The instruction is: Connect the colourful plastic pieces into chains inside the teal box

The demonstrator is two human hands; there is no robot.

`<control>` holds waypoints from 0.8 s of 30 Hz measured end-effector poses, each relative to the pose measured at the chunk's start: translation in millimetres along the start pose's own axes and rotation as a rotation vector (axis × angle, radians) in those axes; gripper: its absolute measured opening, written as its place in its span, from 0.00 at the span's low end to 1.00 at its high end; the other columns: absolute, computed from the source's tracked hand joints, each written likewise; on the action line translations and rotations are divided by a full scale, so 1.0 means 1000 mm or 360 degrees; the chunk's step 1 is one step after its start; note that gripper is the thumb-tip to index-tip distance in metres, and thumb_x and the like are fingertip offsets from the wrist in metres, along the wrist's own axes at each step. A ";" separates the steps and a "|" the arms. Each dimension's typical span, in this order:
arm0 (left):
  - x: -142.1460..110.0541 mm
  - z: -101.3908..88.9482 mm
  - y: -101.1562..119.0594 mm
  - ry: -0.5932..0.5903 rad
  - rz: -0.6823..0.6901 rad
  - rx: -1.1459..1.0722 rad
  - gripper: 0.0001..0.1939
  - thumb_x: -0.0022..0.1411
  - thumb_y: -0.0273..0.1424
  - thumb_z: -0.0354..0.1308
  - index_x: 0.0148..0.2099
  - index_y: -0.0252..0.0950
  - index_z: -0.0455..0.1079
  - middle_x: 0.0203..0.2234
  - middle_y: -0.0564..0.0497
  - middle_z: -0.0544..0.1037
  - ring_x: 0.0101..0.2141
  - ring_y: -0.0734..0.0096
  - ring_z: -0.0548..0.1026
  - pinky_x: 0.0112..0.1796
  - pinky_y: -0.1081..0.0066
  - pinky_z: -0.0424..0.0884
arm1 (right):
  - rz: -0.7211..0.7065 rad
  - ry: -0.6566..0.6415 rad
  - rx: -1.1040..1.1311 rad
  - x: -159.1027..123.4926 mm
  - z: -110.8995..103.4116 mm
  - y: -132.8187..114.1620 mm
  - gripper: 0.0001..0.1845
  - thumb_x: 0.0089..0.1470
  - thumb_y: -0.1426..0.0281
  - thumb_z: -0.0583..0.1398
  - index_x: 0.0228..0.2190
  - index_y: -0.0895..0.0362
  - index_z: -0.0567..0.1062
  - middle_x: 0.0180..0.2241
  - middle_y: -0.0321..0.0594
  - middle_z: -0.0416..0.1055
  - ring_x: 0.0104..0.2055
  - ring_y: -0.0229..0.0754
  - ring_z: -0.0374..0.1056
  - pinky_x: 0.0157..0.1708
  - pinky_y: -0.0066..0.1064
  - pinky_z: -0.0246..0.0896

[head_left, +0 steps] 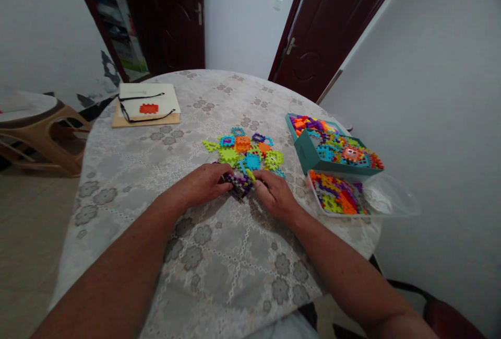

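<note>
Down close, 2 bare forearms reached in over a patterned tablecloth (242, 255). The left hand (209, 182) had its fingers closed on a cluster of purple and dark toothed pieces (240, 184), held low over the cloth. The right hand (274, 193) pinched a yellow-green piece (250, 175) between thumb and fingers at the cluster's right side; the view was too small and dim to tell whether the 2 parts were joined. Just beyond the fingers lay a loose pile of flat toothed blocks (229, 156) in lime, blue, orange and purple. To the right, a clear plastic box (336, 215) held more blocks, with something white and crumpled (378, 199) at its right end. Just behind it stood a teal box (306, 152) full of pieces. Over on the far left of the table, a pair of black-framed glasses (148, 120) and 1 orange piece (148, 108) rested on a pale book (168, 93). Farthest off, 2 dark red doors (324, 15) stood either side of a wall switch (277, 3).
</note>
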State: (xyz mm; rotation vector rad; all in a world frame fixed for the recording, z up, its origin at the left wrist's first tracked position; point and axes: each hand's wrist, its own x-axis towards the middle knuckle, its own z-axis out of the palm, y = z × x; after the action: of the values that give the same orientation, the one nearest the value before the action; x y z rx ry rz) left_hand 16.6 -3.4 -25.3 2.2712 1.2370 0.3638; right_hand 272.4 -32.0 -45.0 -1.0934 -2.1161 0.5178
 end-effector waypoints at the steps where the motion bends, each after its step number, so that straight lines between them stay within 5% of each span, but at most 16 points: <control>1: 0.000 0.000 -0.001 0.0002 -0.0011 0.0000 0.09 0.68 0.37 0.58 0.48 0.41 0.74 0.38 0.49 0.82 0.38 0.61 0.77 0.40 0.66 0.66 | -0.0009 -0.0071 -0.0009 -0.001 0.003 -0.004 0.14 0.69 0.67 0.52 0.42 0.53 0.78 0.40 0.41 0.79 0.43 0.45 0.74 0.46 0.35 0.67; 8: 0.002 0.000 -0.008 -0.0002 -0.0031 0.0024 0.16 0.67 0.38 0.57 0.56 0.42 0.71 0.42 0.48 0.83 0.40 0.60 0.79 0.42 0.65 0.68 | 0.0011 -0.0051 -0.0039 0.001 0.018 -0.002 0.17 0.72 0.66 0.52 0.53 0.52 0.77 0.46 0.43 0.81 0.47 0.44 0.76 0.50 0.35 0.68; 16: 0.002 -0.001 -0.006 -0.0029 0.0003 -0.0019 0.15 0.66 0.36 0.58 0.53 0.43 0.77 0.45 0.47 0.84 0.44 0.58 0.79 0.46 0.65 0.70 | 0.0163 -0.0007 0.0116 0.004 0.023 -0.003 0.13 0.72 0.66 0.56 0.49 0.51 0.80 0.42 0.38 0.82 0.42 0.41 0.77 0.46 0.32 0.69; 24: 0.002 -0.001 -0.003 -0.0006 0.0034 -0.0028 0.13 0.67 0.37 0.56 0.49 0.42 0.78 0.43 0.47 0.83 0.43 0.60 0.78 0.44 0.66 0.69 | -0.0016 -0.0005 0.0076 0.005 0.024 -0.011 0.14 0.70 0.65 0.59 0.52 0.53 0.79 0.47 0.43 0.81 0.49 0.44 0.76 0.52 0.35 0.68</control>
State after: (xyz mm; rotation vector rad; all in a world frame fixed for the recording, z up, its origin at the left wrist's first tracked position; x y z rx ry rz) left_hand 14.8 0.1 -26.2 2.2710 1.2041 0.3769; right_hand 247.1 -35.1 -52.5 -1.0553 -2.1006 0.5626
